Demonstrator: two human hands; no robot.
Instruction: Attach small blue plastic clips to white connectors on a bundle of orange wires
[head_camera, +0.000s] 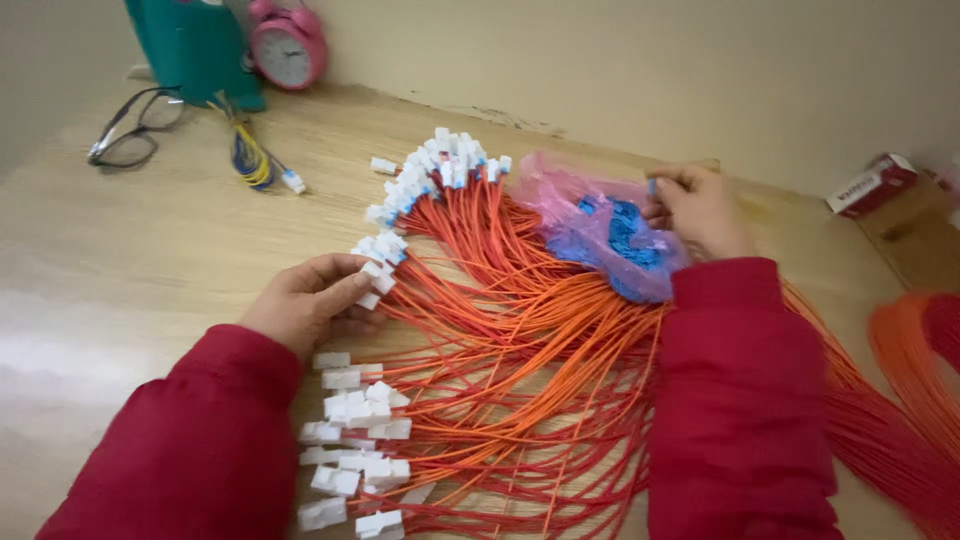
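Observation:
A large fan of orange wires lies across the wooden table, each wire ending in a small white connector. My left hand pinches one white connector at the left edge of the fan. My right hand hovers over a pink plastic bag filled with small blue parts and holds one tiny blue part between its fingertips. More white connectors lie in a heap near my left sleeve.
Black glasses, a teal object and a pink alarm clock stand at the back left. A short yellow-blue cable lies beside them. A red and white box sits at the right, with another orange wire bundle.

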